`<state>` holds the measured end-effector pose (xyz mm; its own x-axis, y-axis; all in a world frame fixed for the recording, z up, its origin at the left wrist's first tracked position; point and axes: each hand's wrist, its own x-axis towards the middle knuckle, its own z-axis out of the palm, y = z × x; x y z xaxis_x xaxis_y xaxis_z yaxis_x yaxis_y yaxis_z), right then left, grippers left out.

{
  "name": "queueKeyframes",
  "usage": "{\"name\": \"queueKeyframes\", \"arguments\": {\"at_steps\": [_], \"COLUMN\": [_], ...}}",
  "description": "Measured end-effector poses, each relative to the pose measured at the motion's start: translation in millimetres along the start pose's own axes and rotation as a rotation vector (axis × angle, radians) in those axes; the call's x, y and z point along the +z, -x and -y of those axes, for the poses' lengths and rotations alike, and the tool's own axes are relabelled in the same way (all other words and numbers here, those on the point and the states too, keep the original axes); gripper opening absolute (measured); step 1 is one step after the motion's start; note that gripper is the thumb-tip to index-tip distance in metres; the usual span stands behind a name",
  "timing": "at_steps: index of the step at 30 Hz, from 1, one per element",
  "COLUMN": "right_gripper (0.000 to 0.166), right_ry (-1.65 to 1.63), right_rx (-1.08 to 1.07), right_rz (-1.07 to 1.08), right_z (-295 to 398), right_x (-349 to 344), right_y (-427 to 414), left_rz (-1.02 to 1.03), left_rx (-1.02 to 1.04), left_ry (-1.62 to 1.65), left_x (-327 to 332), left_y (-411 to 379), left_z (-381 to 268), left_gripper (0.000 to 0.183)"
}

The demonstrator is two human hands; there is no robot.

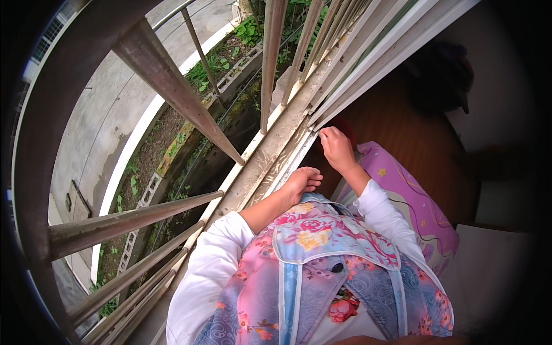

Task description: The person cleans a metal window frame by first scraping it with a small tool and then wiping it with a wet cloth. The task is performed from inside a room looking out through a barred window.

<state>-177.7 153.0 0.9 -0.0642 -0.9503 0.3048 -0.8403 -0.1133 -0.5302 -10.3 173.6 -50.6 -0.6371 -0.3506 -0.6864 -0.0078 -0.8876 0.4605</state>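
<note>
My left hand (303,183) is loosely curled beside the inner edge of the window track (263,177), and nothing shows in its fingers. A little farther along, my right hand (335,146) is bent with its fingertips drawn together. It is close to the lower end of the white sliding window frame (345,92); whether it pinches something small cannot be made out. The track looks wet and dirty, with light streaks along its grooves. Below my hands hangs a floral apron (319,233) over white sleeves.
Metal railing bars (185,95) line the outer side of the sill. A red container (345,127) is partly hidden behind my right hand. Purple patterned cloth (401,185) lies to the right above a wooden floor (414,138). Outside are a planted strip (172,142) and concrete paving (108,108).
</note>
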Motion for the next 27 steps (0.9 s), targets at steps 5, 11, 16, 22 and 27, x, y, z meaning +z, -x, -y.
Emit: {"name": "queueKeyframes", "arguments": {"at_steps": [5, 11, 16, 22, 27], "right_gripper": [0.014, 0.015, 0.013, 0.014, 0.009], "right_ry": [0.178, 0.082, 0.003, 0.006, -0.116], "right_rx": [-0.044, 0.054, 0.021, -0.059, -0.042], "right_rz": [0.114, 0.123, 0.087, 0.217, 0.091], "right_z": [2.4, -7.0, -9.8, 25.7, 34.7], "right_x": [17.4, 5.6, -0.1, 9.6, -10.8], "right_y": [-13.5, -2.4, 8.2, 2.1, 38.1], "left_rz": [-0.005, -0.030, -0.035, -0.024, 0.065], "left_rx": [0.028, 0.019, 0.001, 0.098, 0.099], "left_ry": [-0.023, 0.000, -0.011, 0.003, 0.171], "left_x": [-5.0, -9.6, -12.0, -6.9, 0.9], "left_y": [5.0, 5.0, 2.9, 7.7, 17.0], "left_z": [2.4, 7.6, 10.0, 2.9, -11.9], "left_gripper": [0.017, 0.019, 0.019, 0.020, 0.030]}}
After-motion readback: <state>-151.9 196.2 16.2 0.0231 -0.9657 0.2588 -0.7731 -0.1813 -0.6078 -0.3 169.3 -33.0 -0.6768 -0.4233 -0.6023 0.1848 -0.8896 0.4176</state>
